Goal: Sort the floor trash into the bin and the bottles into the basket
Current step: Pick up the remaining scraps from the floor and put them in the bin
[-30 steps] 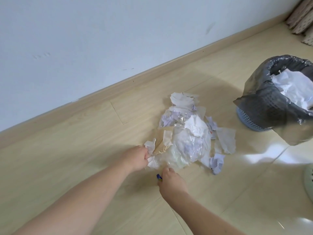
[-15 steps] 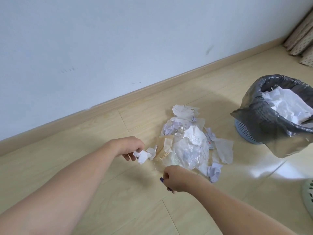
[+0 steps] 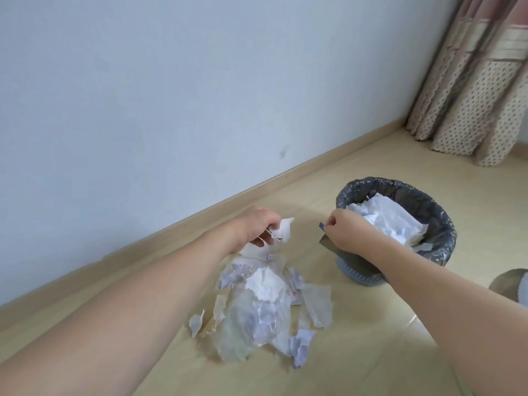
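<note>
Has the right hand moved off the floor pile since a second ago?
Yes. The right hand, pinching a small blue scrap, has gone from the pile to the bin rim.

One bin (image 3: 440,224), two hands, one heap of paper scraps (image 3: 257,310).

The right forearm hides the near side of the bin (image 3: 440,224). A grey round thing (image 3: 511,287) is cut off by the right edge. The blue scrap (image 3: 321,226) in the right hand (image 3: 345,232) is too small to identify. The left hand (image 3: 257,227) covers part of its paper (image 3: 281,231).
</note>
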Demonstrator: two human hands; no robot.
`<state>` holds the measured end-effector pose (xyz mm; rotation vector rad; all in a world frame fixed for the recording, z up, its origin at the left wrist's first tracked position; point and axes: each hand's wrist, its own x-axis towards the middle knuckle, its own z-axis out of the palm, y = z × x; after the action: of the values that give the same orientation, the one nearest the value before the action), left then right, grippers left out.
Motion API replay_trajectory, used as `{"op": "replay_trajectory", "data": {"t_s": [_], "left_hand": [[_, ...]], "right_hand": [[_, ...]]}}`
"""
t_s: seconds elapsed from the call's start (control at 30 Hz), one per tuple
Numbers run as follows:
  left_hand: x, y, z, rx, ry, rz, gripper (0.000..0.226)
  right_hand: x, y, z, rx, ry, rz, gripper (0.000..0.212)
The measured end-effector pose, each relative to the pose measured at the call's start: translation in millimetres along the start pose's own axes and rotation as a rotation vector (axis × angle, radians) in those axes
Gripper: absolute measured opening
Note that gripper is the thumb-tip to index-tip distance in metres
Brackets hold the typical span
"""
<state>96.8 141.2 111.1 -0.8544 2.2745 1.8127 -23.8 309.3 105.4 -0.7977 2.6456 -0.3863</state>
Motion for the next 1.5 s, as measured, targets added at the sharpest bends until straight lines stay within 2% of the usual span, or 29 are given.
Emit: {"op": "replay_trajectory", "data": {"t_s": [0.1,0.2,0.33,0.47,0.6,0.7,0.87,0.97,1.07,1.17,1.27,1.37,1.5], "left_hand": [[23,45,36,0.068,0.007,0.030,0.012],[47,80,72,0.165,0.034,0.035,0.017],[76,108,117,0.297,0.041,0.023,0.008],[106,113,154,0.353,0.104,-0.036,0.006],[131,107,171,0.414,0.155,-0.095,0.022],[138,105,171,0.467,0.173,-0.084,0.013],[132,92,141,0.506,0.188,-0.062,0.016],[115,75,104,0.526,0.186,-0.061,0.021],[91,49,59,0.570,0.142,-0.078,0.026],[65,11,8,0.621,0.098,-0.109,0.029],[40,-36,-46,0.663,0.091,-0.146,0.021],[20,-84,-94,0.710,0.071,-0.192,0.025],[-2,-153,-131,0.814,-0.059,-0.283,0.018]], "right_hand": [[7,44,-18,0.072,0.036,0.092,0.019],[14,80,-37,0.215,0.150,0.192,0.024],[19,108,-44,0.305,0.226,0.295,0.020],[28,131,-42,0.353,0.241,0.405,0.020],[36,143,-36,0.351,0.227,0.421,0.023],[37,146,-34,0.298,0.252,0.385,0.029],[35,136,-30,0.191,0.351,0.293,0.025],[40,104,-20,0.045,0.400,0.126,0.028],[36,50,-4,0.007,0.423,-0.045,0.029],[27,-11,21,-0.055,0.354,-0.221,0.033],[19,-63,60,-0.105,0.216,-0.338,0.035],[6,-94,105,-0.134,0.054,-0.387,0.035],[-10,-116,167,-0.204,-0.124,-0.386,0.034]]}}
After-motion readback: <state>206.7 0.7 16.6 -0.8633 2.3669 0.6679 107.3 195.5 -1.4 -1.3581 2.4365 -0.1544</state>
